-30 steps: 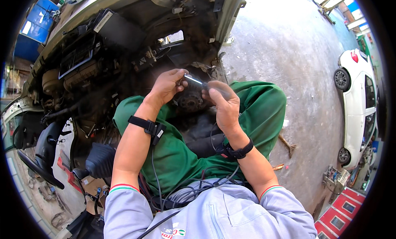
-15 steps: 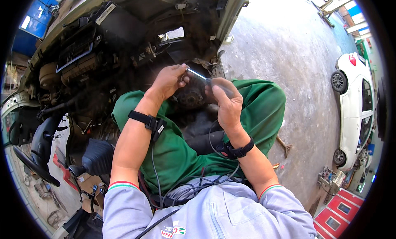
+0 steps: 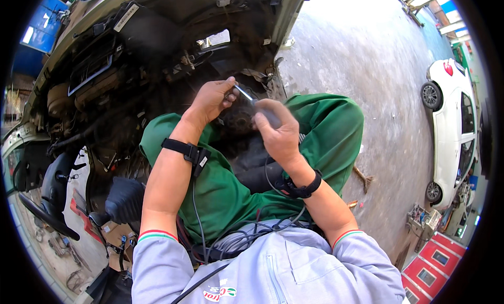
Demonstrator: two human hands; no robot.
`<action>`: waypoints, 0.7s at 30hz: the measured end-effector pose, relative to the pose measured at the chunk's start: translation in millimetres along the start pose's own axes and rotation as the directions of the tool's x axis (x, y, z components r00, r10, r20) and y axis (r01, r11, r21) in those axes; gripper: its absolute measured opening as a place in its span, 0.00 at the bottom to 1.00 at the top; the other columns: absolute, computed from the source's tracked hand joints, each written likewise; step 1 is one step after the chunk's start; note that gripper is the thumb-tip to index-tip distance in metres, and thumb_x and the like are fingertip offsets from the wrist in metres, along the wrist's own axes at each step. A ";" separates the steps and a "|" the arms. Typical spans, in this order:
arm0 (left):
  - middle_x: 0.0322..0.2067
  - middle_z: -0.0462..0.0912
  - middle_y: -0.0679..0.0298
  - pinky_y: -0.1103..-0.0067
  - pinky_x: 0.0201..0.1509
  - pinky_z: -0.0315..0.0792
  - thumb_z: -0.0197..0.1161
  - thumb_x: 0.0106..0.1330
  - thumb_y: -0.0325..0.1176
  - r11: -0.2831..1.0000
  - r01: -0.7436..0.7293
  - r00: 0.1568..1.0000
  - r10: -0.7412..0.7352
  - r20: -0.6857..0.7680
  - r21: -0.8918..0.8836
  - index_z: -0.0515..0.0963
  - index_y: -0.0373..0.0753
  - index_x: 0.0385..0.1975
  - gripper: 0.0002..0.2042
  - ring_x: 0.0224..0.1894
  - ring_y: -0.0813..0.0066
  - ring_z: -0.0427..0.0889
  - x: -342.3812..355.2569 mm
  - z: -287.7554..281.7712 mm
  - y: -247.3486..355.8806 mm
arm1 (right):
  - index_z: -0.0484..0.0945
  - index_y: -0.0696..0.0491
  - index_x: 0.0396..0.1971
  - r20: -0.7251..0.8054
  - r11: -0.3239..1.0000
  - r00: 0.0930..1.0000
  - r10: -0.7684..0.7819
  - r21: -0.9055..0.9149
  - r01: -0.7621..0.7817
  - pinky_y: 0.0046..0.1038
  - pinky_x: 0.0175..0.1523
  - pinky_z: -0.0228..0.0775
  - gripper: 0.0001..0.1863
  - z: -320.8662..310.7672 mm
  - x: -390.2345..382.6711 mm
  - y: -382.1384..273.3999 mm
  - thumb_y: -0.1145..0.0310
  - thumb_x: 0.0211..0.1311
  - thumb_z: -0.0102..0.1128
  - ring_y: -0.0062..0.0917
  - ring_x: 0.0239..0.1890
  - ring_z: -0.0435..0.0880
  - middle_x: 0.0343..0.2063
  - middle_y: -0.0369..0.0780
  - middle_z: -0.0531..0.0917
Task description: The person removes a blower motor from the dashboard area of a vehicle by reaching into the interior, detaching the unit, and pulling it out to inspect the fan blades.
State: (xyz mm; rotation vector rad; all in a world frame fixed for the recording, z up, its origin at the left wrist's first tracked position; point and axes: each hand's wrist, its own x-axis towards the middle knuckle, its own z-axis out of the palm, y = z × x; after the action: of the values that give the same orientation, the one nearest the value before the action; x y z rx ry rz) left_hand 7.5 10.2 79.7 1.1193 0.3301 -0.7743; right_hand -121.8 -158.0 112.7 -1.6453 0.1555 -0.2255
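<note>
My right hand (image 3: 279, 133) is wrapped round the handle of a screwdriver (image 3: 244, 93), its fingers slightly smeared by motion. The bright metal shaft slants up and left toward my left hand (image 3: 211, 100). There, thumb and fingertips pinch together at the shaft's tip, with the other fingers curled. Whether a small part sits in that pinch is too small to make out. Both hands are held above my knees, in front of the dark, stripped dashboard area (image 3: 152, 57) of a vehicle.
To the left are a steering wheel (image 3: 47, 215) and a gear lever boot (image 3: 125, 199). Cables (image 3: 247, 236) lie across my lap. On the right, a white car (image 3: 454, 130) stands on the concrete floor (image 3: 362, 57), with a brush (image 3: 363, 179) lying nearer and a red cabinet (image 3: 438, 262) beyond.
My right hand has shifted a little left and its grip on the screwdriver handle has turned. My left hand has moved slightly up and left, still pinching at the tip.
</note>
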 end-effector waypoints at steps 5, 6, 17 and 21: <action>0.24 0.75 0.68 0.87 0.19 0.57 0.62 0.73 0.41 0.981 0.175 0.984 -0.178 0.025 0.085 0.78 0.36 0.35 0.13 0.21 0.84 0.68 23.4 3.9 -24.7 | 0.76 0.55 0.46 0.134 0.902 0.960 -0.246 -0.330 0.277 0.38 0.41 0.77 0.13 18.9 -24.4 0.0 0.73 0.62 0.63 0.44 0.34 0.83 0.34 0.49 0.81; 0.23 0.73 0.70 0.87 0.19 0.55 0.62 0.73 0.41 0.969 0.208 0.978 -0.209 -0.006 0.129 0.79 0.37 0.34 0.13 0.20 0.85 0.66 27.5 8.1 -30.5 | 0.74 0.55 0.47 0.188 0.899 0.968 -0.165 -0.375 0.226 0.43 0.40 0.76 0.14 20.7 -29.5 4.6 0.71 0.62 0.62 0.49 0.35 0.82 0.34 0.51 0.79; 0.19 0.69 0.74 0.85 0.18 0.51 0.60 0.70 0.32 0.911 0.369 0.925 -0.343 -0.162 0.183 0.81 0.36 0.38 0.07 0.17 0.86 0.61 62.4 7.3 -47.5 | 0.73 0.57 0.47 0.159 0.897 0.987 0.023 -0.440 0.050 0.44 0.41 0.76 0.14 33.1 -18.1 42.0 0.71 0.64 0.59 0.51 0.34 0.80 0.33 0.53 0.78; 0.17 0.66 0.76 0.84 0.17 0.48 0.60 0.70 0.33 0.898 0.399 0.912 -0.366 -0.186 0.188 0.82 0.36 0.40 0.08 0.15 0.87 0.56 65.2 9.0 -45.7 | 0.75 0.56 0.47 0.135 0.889 0.990 0.049 -0.458 0.018 0.44 0.41 0.76 0.13 32.3 -13.5 45.7 0.73 0.62 0.61 0.50 0.35 0.80 0.35 0.52 0.79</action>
State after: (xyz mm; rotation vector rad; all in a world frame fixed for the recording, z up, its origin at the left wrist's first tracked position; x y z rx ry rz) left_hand 19.9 -33.1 13.4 1.3471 0.6134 -1.1011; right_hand -125.7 -127.6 64.0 -2.1255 0.1176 -0.0570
